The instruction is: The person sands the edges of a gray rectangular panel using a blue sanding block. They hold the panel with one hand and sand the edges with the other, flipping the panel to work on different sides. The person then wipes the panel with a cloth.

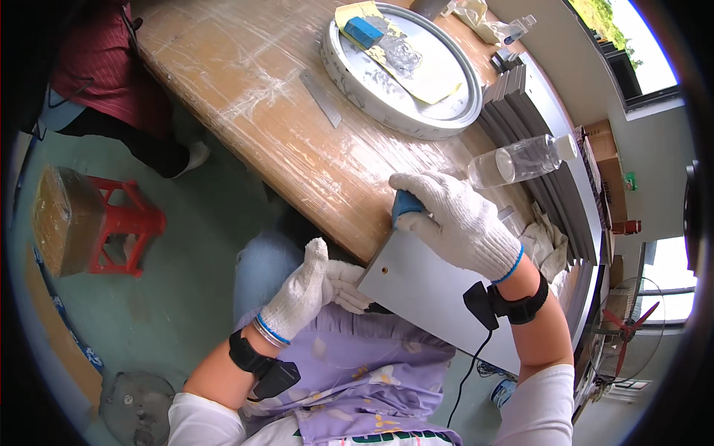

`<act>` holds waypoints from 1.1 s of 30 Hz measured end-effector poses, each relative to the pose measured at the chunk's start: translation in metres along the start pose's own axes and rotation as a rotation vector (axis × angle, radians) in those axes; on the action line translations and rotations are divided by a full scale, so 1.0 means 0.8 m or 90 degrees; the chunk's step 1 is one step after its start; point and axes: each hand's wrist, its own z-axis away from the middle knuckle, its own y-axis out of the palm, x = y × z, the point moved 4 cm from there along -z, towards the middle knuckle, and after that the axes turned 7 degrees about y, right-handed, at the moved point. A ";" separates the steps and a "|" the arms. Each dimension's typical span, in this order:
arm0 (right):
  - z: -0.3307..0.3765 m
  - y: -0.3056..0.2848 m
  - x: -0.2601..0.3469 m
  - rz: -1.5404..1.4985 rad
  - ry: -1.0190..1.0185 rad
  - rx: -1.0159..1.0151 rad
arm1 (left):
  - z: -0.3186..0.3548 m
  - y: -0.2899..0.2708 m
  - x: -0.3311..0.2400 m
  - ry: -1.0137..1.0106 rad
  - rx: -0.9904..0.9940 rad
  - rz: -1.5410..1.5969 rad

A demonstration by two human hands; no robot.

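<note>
**Grey panel braced at the table edge, blue block pressed on its corner**

While the left hand [309,286] steadies the near side of a flat grey panel [439,293], the right hand [457,223] presses a small blue block [405,204] down onto the panel's far corner. Both hands wear white knit gloves. The panel rests partly over the person's lap and partly against the edge of the wooden table [245,97], which is wrapped in clear film. The left grip is closed on the panel's lower-left edge, fingers curled under it and thumb up; the right grip is clamped around the blue block, fingers folded over its top.

The panel looks stiff and thin, with a smooth face and one small hole near its left corner. It probably weighs little but would slide easily on gloved fingers, so the edges are the safest place to hold, as the left hand does now. The block seems soft enough to give slightly under pressure.

Farther back on the table lie a round grey tray [349,78], a metal ruler [321,98], a clear plastic bottle [524,160] on its side, and a stack of similar grey panels [520,111].
</note>
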 end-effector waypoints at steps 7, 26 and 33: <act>0.002 -0.026 -0.032 -0.061 0.178 -0.140 | -0.002 0.011 -0.004 0.083 0.096 0.032; 0.014 0.013 -0.030 -0.145 0.164 -0.114 | -0.001 0.017 -0.001 -0.039 0.076 -0.106; 0.019 0.011 -0.027 -0.106 0.128 -0.124 | 0.000 0.018 -0.005 -0.049 0.071 -0.112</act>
